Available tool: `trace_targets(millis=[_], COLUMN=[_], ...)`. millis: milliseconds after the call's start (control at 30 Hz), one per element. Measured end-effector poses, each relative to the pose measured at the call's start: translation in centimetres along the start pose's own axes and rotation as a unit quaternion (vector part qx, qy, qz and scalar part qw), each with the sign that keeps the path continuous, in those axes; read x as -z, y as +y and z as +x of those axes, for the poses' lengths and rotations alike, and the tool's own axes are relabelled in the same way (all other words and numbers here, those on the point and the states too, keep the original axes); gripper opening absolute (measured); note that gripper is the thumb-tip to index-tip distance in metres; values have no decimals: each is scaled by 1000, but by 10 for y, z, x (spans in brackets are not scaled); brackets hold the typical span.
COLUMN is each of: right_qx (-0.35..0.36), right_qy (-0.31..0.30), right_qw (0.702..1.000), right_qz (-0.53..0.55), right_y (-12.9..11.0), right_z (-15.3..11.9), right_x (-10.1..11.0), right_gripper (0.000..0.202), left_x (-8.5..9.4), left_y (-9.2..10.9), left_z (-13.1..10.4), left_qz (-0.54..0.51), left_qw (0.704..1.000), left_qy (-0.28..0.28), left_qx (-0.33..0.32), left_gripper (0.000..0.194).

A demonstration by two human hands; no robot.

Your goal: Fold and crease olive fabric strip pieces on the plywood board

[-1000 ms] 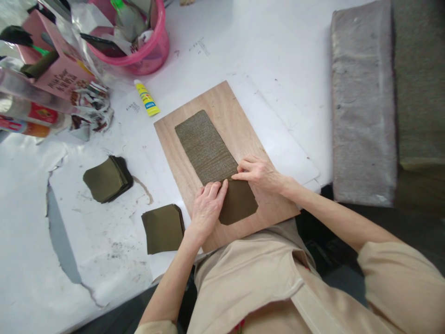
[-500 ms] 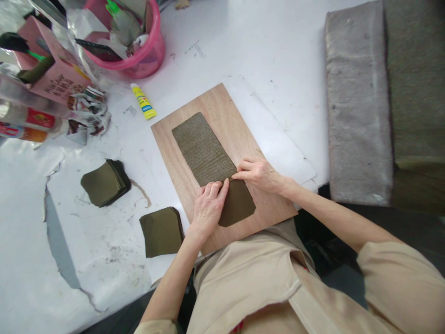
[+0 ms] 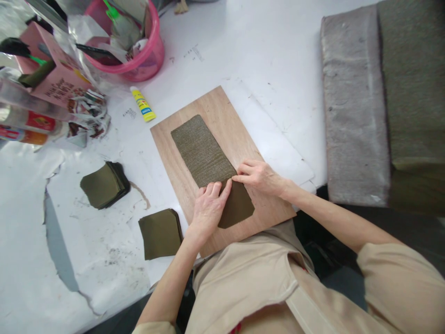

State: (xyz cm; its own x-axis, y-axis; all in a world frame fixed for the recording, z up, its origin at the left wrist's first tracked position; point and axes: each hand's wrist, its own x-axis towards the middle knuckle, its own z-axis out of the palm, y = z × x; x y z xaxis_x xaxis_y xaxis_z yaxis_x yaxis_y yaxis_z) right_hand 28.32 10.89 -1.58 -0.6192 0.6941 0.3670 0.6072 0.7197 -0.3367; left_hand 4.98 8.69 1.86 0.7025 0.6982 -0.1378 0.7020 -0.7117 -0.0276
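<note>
A dark olive fabric piece (image 3: 238,206) lies on a wooden board (image 3: 186,204), its upper part (image 3: 201,150) a speckled, rougher grey-green and its lower part smooth. My left hand (image 3: 209,206) rests over the left side of the crosswise line where the two surfaces meet. Its fingers are bent on the cloth, and the thumb stretches apart along that line. From the other side, my right hand (image 3: 260,177) has thumb and forefinger closed at the right end of the same line, pinching the fabric edge. The fingertips of both hands nearly meet there.
Two stacks of olive fabric pieces (image 3: 104,185) (image 3: 160,234) lie left of the board. A yellow glue tube (image 3: 143,104) is beyond it, near a pink basket (image 3: 158,51) of supplies. Bottles (image 3: 28,123) crowd the far left. A thick grey folded bundle (image 3: 354,106) sits at right.
My left thumb has slid slightly right along the crosswise line, closer to my right fingertips. My right hand stays at the same spot on the fabric. The view has shifted a little.
</note>
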Motion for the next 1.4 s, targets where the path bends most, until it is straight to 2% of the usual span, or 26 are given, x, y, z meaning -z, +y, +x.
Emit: trace_targets(millis=[233, 500, 733, 867, 1033, 1100, 1200, 1300, 1400], right_qx=[-18, -111, -104, -109, -170, -170, -153, -159, -175], right_qy=[-12, 1, -16, 3, 52, 34, -41, -89, -138], right_qw=[1000, 994, 992, 992, 984, 985, 987, 982, 975], right_qz=[-11, -4, -65, -59, -7, 0, -21, -47, -19], right_y=[-2, -22, -27, -25, -33, -39, -45, -42, -36], right_z=[-7, -13, -19, -23, -11, 0, 19, 33, 43], right_x=[5, 1, -3, -3, 1, 3, 3, 3, 7], right_gripper=[29, 32, 36, 35, 24, 17, 7, 8, 10], left_x=[5, -1, -20, -28, -27, -24, -19, -18, -18], left_y=[5, 7, 1, -9, -21, -20, -15, -8, -2], left_z=[5, 3, -31, -58, -81, -80, -69, -52, -37], left_qz=[19, 13, -13, -22, -117, -143, -154, -143, -141], left_qw=[1000, 999, 991, 979, 954, 945, 945, 950, 954], left_qy=[-11, 15, 88, 120, 188, 204, 212, 220, 212], left_qx=[11, 34, 95, 162, 201, 210, 197, 169, 161], left_gripper=[54, 52, 49, 36, 21, 20, 19, 20, 22])
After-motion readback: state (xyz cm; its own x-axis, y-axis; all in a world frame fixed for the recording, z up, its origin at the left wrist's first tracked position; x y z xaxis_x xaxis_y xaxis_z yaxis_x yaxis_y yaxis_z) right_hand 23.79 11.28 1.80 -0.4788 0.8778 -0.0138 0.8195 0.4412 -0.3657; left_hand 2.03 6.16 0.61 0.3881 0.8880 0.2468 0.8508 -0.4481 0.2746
